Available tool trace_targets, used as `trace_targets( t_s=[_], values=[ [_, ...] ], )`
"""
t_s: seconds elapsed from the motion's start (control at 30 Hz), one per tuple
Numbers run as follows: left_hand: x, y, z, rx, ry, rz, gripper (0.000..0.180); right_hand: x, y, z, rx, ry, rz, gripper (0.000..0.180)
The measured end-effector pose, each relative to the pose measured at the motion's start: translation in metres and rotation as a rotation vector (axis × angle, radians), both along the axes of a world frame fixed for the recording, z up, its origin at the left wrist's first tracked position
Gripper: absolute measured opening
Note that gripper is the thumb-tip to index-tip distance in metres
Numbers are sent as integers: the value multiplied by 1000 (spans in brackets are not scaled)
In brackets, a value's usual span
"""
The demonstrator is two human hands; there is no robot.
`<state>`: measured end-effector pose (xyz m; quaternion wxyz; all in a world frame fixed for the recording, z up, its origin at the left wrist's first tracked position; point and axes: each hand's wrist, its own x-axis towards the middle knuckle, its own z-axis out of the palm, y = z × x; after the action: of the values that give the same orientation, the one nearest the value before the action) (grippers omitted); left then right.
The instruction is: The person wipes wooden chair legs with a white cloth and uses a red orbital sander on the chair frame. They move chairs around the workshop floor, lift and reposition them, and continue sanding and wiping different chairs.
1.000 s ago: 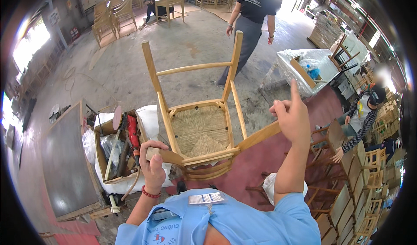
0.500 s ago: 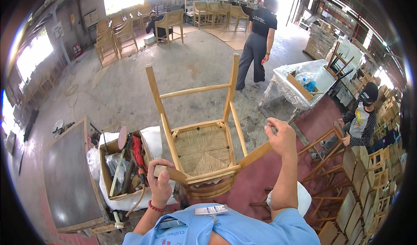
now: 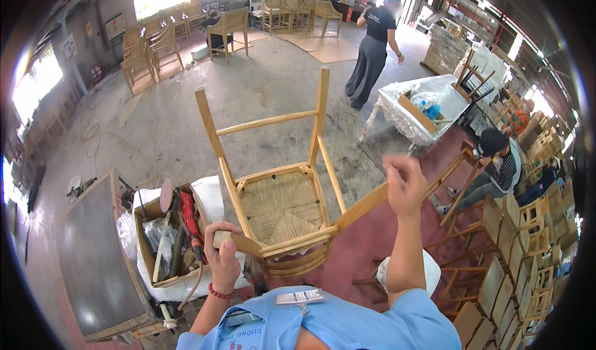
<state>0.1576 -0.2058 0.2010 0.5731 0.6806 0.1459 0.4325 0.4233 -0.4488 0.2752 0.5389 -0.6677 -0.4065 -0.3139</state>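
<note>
Wooden chair (image 3: 279, 188) is held upside down and tilted in front of the person, its woven rush seat (image 3: 282, 207) facing up toward the camera and its legs pointing away, toward 12 o'clock. The long axis of the chair runs from about 6 o'clock, near the person's chest, to 12 o'clock, where two legs joined by a cross rail end over the concrete floor (image 3: 261, 95).

The left hand (image 3: 222, 254) is closed around the frame at the near left corner of the seat, at about 8 o'clock from the seat middle; the fingers wrap the wood. The right hand (image 3: 403, 185) is at about 3 o'clock from the seat, at the far end of a long wooden piece of the chair that slopes up to the right. This hand is blurred; it looks curled at the end of the piece, but I cannot tell if it really grips it or only touches it. So the left hand is the nearer one to the seat, and the right one is well apart from it, out on the sloping piece.

At 9 o'clock from the left hand, just beside it, stands a cardboard box (image 3: 146, 250) with tools, next to a dark surface (image 3: 93, 250).
</note>
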Motion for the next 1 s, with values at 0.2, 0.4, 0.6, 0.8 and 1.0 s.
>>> trace_targets(
  t_s=[0.2, 0.4, 0.6, 0.8, 1.0],
  values=[
    [-11, -13, 5, 34, 58, -13, 44, -4, -27, 0, -133, -39, -41, 11],
    [-6, -15, 4, 79, 64, 30, 42, 8, -21, -22, -472, 229, -327, 15],
    [-7, -12, 1, 32, 32, 1, 45, 8, -14, -38, -376, 268, -397, 13],
    [-9, -11, -12, -9, 14, -5, 38, 9, -12, -49, -373, 194, -403, 14],
    [-14, -8, -8, 33, 15, 16, 43, 3, -11, -43, -335, 227, -385, 15]
  ],
)
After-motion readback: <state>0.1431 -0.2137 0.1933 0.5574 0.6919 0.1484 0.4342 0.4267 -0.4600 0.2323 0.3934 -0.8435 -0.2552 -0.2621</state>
